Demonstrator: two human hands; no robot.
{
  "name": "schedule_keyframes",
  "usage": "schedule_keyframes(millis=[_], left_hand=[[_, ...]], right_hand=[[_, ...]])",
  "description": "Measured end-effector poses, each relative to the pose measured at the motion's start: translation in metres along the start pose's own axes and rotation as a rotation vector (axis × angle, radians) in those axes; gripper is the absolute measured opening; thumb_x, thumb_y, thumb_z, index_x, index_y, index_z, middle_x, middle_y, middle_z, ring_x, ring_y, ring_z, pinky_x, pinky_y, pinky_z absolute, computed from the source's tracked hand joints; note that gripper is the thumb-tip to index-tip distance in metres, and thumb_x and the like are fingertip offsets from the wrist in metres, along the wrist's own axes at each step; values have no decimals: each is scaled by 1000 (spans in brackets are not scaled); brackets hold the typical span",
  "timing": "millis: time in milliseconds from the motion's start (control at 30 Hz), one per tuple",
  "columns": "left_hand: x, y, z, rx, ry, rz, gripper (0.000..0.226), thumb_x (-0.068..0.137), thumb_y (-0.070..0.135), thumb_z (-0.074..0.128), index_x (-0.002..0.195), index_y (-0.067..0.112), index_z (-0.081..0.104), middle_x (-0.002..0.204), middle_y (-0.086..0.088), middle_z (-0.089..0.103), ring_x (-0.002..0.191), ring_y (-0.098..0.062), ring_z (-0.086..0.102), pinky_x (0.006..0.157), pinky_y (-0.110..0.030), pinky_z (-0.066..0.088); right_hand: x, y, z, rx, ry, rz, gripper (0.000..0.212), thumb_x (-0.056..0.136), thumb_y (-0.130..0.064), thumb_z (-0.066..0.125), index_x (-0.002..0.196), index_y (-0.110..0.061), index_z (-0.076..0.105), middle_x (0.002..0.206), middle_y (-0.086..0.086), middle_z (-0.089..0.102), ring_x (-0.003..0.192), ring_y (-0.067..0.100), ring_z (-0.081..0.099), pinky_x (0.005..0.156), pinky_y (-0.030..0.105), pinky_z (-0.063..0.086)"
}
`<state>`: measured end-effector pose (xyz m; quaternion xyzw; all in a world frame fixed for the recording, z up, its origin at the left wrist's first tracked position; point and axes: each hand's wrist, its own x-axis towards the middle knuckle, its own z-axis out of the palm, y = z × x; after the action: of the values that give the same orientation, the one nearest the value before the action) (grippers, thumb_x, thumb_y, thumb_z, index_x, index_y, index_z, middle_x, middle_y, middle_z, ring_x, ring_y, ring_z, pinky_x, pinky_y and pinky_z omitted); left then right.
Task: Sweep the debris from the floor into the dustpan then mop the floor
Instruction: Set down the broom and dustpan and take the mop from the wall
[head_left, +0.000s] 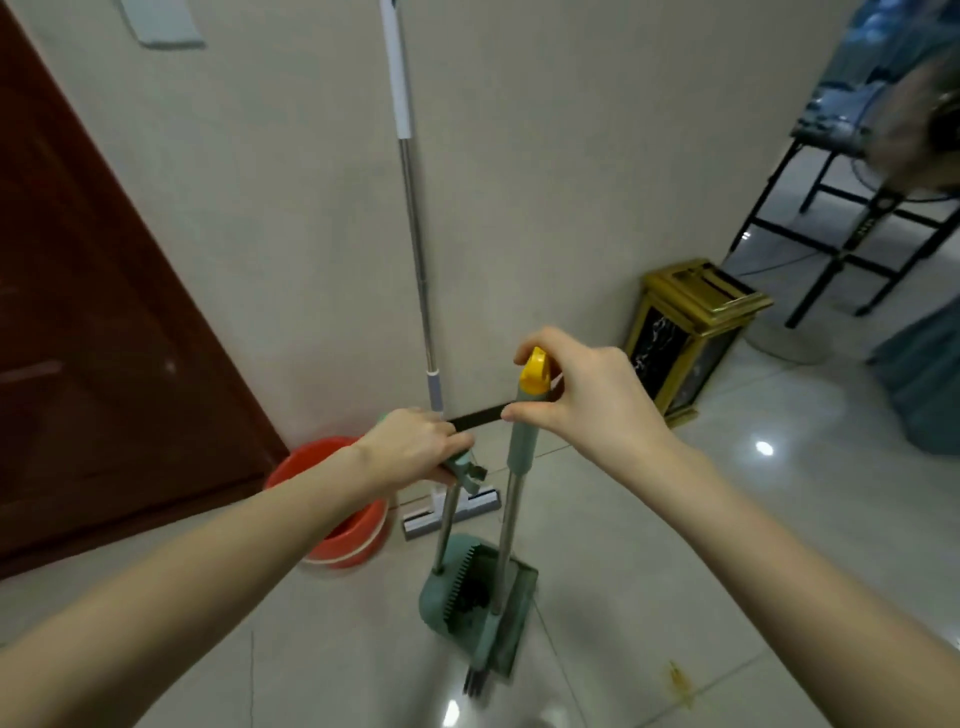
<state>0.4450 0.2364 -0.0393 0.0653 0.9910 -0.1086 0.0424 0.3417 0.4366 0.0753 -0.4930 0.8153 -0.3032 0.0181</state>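
Observation:
A teal dustpan (511, 603) stands on the tiled floor in front of me, its metal handle rising to my left hand (415, 447), which grips the handle's top. The broom (511, 519), with a steel shaft, grey-green grip and yellow cap, stands in the dustpan with its dark bristles at the pan's mouth. My right hand (592, 395) holds the broom's top just under the yellow cap. A mop (415, 234) with a long steel pole leans upright against the wall behind; its flat head rests on the floor. A yellowish smear of debris (680, 680) lies on the tiles at lower right.
A red bucket (358, 540) sits by the wall left of the mop head, beside a dark brown door (104, 338). A gold and black bin (685, 338) stands at the wall's corner. Further right are a black folding table frame (852, 234) and a standing fan (779, 338).

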Motion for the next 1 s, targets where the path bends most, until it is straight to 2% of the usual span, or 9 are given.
schedule_keyframes(millis=[133, 267, 433, 500, 633, 800, 867, 1000], left_hand=[[75, 9, 7, 55, -60, 79, 41, 89, 48, 53, 119, 22, 43, 112, -2, 60, 106, -26, 56, 87, -39, 37], [131, 19, 21, 5, -148, 121, 39, 91, 45, 51, 122, 22, 43, 123, -3, 57, 119, -26, 48, 94, -41, 37], [166, 19, 36, -101, -199, 84, 37, 93, 41, 52, 126, 25, 46, 129, -1, 51, 118, -24, 48, 97, -40, 36], [169, 19, 44, -159, -179, 55, 34, 93, 40, 53, 122, 23, 51, 126, -2, 53, 112, -24, 49, 95, -39, 35], [163, 6, 56, -230, -180, 8, 32, 93, 40, 54, 119, 22, 52, 122, -1, 56, 112, -21, 49, 97, -37, 36], [140, -18, 72, -252, -208, -13, 29, 90, 38, 56, 115, 24, 51, 120, 0, 55, 111, -22, 49, 100, -40, 35], [128, -29, 80, -254, -232, -27, 32, 90, 40, 56, 116, 24, 50, 120, 1, 54, 111, -22, 48, 100, -40, 34], [96, -55, 100, -245, -278, -6, 45, 87, 53, 53, 123, 25, 50, 124, 4, 53, 116, -19, 46, 99, -37, 31]], right_hand=[[12, 49, -11, 5, 23, 26, 43, 72, -40, 82, 93, -18, 52, 75, -2, 60, 71, 19, 56, 68, 37, 50], [23, 86, -6, -5, 11, 26, 39, 77, -41, 77, 91, -18, 49, 76, -7, 53, 74, 17, 54, 66, 33, 46], [33, 117, 9, -22, 17, 0, 39, 79, -36, 75, 88, -29, 38, 74, -11, 45, 68, 10, 44, 56, 19, 31], [39, 121, 17, -2, -10, -5, 38, 79, -33, 75, 88, -29, 38, 73, -12, 44, 66, 8, 43, 54, 13, 27], [57, 119, 39, 15, -54, -28, 37, 79, -31, 76, 88, -26, 41, 74, -11, 45, 66, 7, 39, 53, 10, 28], [78, 108, 69, 42, -51, -31, 31, 77, -26, 76, 87, -16, 49, 73, -9, 48, 65, 10, 42, 54, 19, 28], [85, 99, 83, 49, -64, -28, 31, 77, -25, 77, 88, -13, 51, 72, -9, 47, 64, 10, 44, 56, 17, 30], [98, 79, 118, 91, -105, -28, 41, 75, -30, 81, 85, -20, 43, 66, -12, 45, 55, 2, 43, 54, 9, 33]])
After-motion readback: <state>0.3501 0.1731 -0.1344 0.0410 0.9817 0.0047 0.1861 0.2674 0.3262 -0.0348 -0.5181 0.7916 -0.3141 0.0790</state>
